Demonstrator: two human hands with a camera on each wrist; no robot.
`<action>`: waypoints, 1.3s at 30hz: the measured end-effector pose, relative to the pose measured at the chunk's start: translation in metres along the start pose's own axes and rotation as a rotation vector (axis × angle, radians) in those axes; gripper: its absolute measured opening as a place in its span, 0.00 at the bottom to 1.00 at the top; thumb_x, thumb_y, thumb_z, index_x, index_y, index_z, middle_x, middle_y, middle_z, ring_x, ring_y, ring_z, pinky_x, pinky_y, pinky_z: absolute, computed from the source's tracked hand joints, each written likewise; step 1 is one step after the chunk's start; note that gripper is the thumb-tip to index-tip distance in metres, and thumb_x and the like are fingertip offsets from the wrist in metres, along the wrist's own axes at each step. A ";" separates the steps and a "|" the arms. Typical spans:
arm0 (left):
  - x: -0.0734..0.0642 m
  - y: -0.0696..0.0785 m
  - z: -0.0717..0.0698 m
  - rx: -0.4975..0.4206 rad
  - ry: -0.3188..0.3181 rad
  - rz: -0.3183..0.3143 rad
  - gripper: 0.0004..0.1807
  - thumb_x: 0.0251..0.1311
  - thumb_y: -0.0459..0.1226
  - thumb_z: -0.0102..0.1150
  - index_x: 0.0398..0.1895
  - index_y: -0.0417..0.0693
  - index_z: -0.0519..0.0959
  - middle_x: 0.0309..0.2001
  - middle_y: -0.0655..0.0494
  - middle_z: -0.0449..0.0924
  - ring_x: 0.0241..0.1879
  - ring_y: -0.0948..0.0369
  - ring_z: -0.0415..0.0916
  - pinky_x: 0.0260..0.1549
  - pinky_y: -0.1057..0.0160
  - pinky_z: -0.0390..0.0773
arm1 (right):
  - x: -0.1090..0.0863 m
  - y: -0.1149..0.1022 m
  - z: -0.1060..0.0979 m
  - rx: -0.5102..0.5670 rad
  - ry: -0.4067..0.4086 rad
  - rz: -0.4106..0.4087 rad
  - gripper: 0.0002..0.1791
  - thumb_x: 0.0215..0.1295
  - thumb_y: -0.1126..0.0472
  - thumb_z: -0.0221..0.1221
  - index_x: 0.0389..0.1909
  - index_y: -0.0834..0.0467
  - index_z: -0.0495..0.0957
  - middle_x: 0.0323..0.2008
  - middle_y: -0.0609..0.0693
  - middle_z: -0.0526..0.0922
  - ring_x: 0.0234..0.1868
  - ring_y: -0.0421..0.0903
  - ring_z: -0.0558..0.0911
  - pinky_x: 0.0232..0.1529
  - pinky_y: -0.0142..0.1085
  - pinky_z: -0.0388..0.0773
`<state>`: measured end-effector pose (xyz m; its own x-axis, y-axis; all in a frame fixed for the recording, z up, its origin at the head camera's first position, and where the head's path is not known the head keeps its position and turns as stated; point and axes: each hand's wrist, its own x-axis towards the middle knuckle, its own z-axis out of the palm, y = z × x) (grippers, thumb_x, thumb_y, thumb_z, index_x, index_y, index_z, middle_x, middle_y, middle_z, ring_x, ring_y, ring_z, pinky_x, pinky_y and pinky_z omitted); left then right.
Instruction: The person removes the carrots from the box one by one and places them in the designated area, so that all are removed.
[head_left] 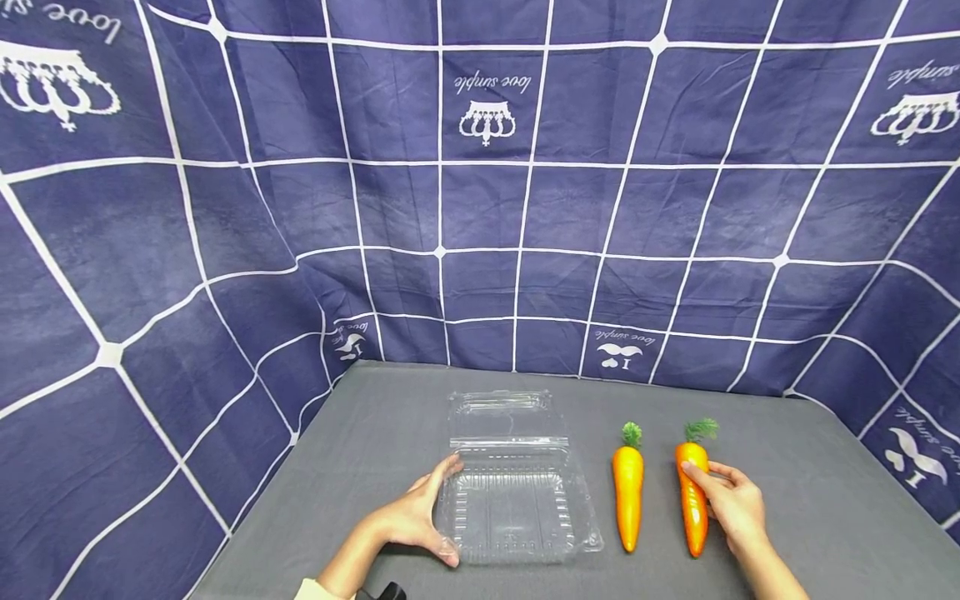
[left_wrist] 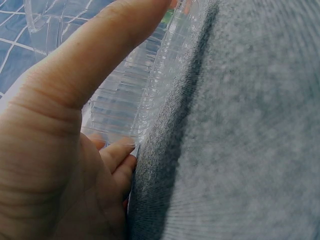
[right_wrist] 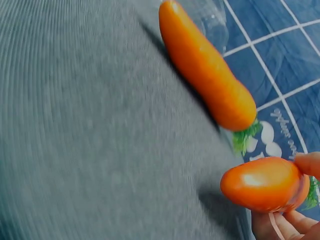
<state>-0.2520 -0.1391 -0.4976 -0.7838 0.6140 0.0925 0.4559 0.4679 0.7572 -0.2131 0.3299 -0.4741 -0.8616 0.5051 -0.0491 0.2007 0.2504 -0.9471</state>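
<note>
A clear plastic clamshell box point(head_left: 513, 517) lies with its lid point(head_left: 498, 408) folded back, away from me. My left hand point(head_left: 416, 517) holds the box's left side, thumb at the front corner and fingers toward the hinge. In the left wrist view the fingertips point(left_wrist: 122, 147) meet the ribbed wall. On the right, my right hand point(head_left: 731, 500) grips an orange carrot point(head_left: 693, 508) with a green top, thumb across its upper side. The right wrist view shows this carrot point(right_wrist: 265, 185) with its shadow apart from it on the cloth. A second carrot point(head_left: 628, 500) lies between box and right hand.
Grey cloth point(head_left: 405, 392) covers the table. Behind it and along both sides hangs a navy curtain point(head_left: 487, 208) with white grid lines and printed crowns. A dark object point(head_left: 390, 592) shows by the left wrist at the bottom edge.
</note>
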 end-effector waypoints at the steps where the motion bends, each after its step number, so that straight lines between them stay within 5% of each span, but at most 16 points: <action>1: 0.000 0.000 0.000 0.000 0.000 0.000 0.76 0.24 0.49 0.85 0.77 0.46 0.42 0.72 0.49 0.57 0.68 0.45 0.52 0.64 0.41 0.54 | 0.001 0.001 -0.001 -0.026 0.007 -0.001 0.37 0.60 0.49 0.67 0.60 0.71 0.67 0.26 0.38 0.81 0.23 0.35 0.77 0.24 0.31 0.77; 11: -0.001 -0.001 0.001 -0.010 -0.002 0.000 0.76 0.24 0.49 0.85 0.77 0.45 0.42 0.72 0.49 0.57 0.68 0.45 0.52 0.63 0.38 0.54 | 0.006 0.003 -0.006 -0.290 0.082 -0.045 0.38 0.55 0.42 0.68 0.53 0.70 0.75 0.35 0.61 0.86 0.27 0.38 0.77 0.27 0.32 0.72; 30: 0.001 0.000 0.001 0.003 -0.012 0.015 0.76 0.25 0.49 0.85 0.77 0.46 0.42 0.72 0.50 0.57 0.68 0.45 0.52 0.64 0.42 0.54 | 0.007 0.003 -0.009 -0.539 0.019 -0.109 0.41 0.55 0.36 0.65 0.45 0.73 0.75 0.38 0.67 0.81 0.40 0.61 0.78 0.36 0.46 0.71; 39: 0.000 -0.003 0.000 -0.005 -0.016 0.021 0.75 0.25 0.49 0.84 0.77 0.46 0.42 0.72 0.49 0.57 0.68 0.46 0.52 0.64 0.42 0.54 | 0.005 0.007 -0.014 -0.502 0.006 -0.074 0.42 0.54 0.34 0.64 0.46 0.72 0.76 0.36 0.63 0.82 0.36 0.55 0.79 0.34 0.41 0.73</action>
<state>-0.2534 -0.1400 -0.5002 -0.7671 0.6340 0.0980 0.4702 0.4516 0.7583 -0.2095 0.3461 -0.4762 -0.8794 0.4758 0.0158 0.3401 0.6511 -0.6785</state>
